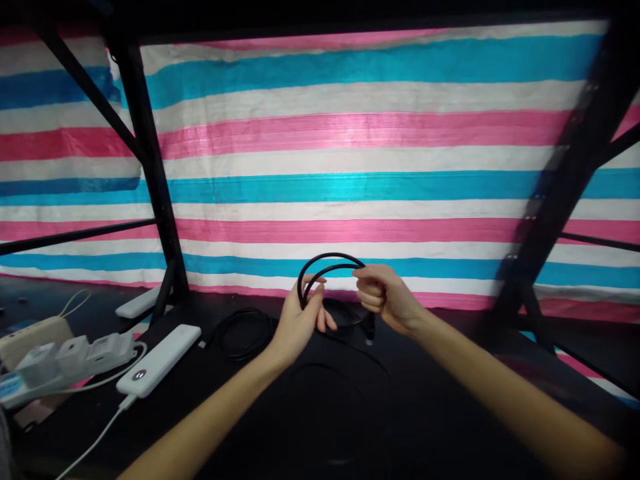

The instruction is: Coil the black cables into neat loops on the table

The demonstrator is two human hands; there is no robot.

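A black cable arches in loops between my two hands above the dark tabletop. My left hand pinches the left end of the loops, thumb over the strands. My right hand is closed in a fist on the right end of the loops. The cable's plug end hangs down below my right fist. More black cable lies coiled on the table to the left of my left hand.
A white power bank with a white lead lies at the left, with a second one behind it. White chargers sit at the far left. Black frame posts stand before a striped pink, blue and white tarp.
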